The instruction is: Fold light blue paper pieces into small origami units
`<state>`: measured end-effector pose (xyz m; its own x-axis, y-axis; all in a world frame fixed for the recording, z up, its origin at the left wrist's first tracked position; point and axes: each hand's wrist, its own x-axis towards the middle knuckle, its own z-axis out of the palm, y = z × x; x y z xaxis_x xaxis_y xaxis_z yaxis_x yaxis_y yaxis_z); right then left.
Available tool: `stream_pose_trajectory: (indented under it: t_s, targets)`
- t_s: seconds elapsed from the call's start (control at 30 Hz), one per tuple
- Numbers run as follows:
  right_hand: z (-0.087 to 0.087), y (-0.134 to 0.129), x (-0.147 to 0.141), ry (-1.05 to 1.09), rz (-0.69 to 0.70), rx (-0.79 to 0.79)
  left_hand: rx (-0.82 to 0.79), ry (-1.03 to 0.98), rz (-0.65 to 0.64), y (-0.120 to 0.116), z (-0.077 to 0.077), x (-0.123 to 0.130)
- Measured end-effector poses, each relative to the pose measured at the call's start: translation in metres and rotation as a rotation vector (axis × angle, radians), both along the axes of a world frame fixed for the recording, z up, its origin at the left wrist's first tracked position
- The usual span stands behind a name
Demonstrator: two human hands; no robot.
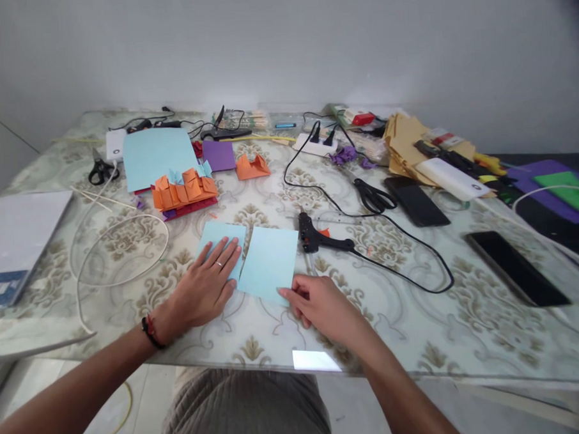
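Two light blue paper pieces lie side by side on the patterned table, a narrow gap between them. My left hand (208, 281) rests flat with its fingers spread on the left piece (223, 231), covering much of it. My right hand (317, 302) pinches the lower right corner of the right piece (268, 261) between thumb and curled fingers. Just to the right of that piece, a black glue gun (319, 235) lies on its side with its cord trailing right. Folded orange paper pieces (185, 189) stand beyond my left hand.
Black scissors (375, 195) and two phones (416, 202) (515, 268) lie to the right. A power strip (315, 144) sits behind the glue gun. A white cable (168, 232) loops at the left, near a notebook (24, 235). Large blue paper (158, 155) lies at the back left.
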<state>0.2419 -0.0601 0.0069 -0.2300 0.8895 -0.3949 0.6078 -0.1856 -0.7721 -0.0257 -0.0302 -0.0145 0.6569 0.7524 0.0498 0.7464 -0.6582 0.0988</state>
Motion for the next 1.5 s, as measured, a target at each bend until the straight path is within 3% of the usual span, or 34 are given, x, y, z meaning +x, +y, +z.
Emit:
stream_pose_trajectory:
  t_s: [0.33, 0.57, 0.63, 0.8, 0.93, 1.03, 1.13, 1.23, 1.3, 1.37, 1.5]
  targets:
    - [0.0, -0.005, 0.005, 0.07, -0.004, -0.001, -0.019, -0.007, -0.005, -0.002, 0.002, 0.0]
    - [0.0, -0.006, 0.012, 0.197, -0.094, 0.051, -0.033, -0.131, 0.002, 0.022, 0.007, -0.005]
    - [0.003, -0.005, 0.013, 0.238, -0.126, 0.06, -0.144, -0.286, 0.044, 0.03, 0.013, -0.001]
    - [0.016, 0.009, 0.012, 0.307, -0.087, 0.054, -0.759, -0.933, 0.284, 0.043, 0.024, 0.025]
    - [0.033, 0.028, 0.011, 0.288, 0.007, 0.092, -0.975, -1.169, 0.544, 0.051, 0.029, 0.04]
    - [0.047, 0.044, 0.01, 0.232, 0.098, 0.128, -1.148, -1.336, 0.575, 0.053, 0.032, 0.038]
    - [0.053, 0.055, 0.007, 0.244, 0.152, 0.135, -1.082, -1.458, 0.525, 0.055, 0.031, 0.033]
    - [0.044, 0.058, 0.009, 0.361, 0.12, 0.163, -0.928, -1.51, 0.501, 0.055, 0.029, 0.031]
    - [0.032, 0.056, 0.012, 0.416, 0.102, 0.176, -0.912, -1.496, 0.492, 0.053, 0.027, 0.03]
    - [0.023, 0.055, 0.015, 0.453, 0.194, 0.245, -0.9, -1.46, 0.482, 0.051, 0.027, 0.03]
    - [0.019, 0.054, 0.013, 0.346, 0.233, 0.329, -0.853, -1.372, 0.441, 0.044, 0.031, 0.025]
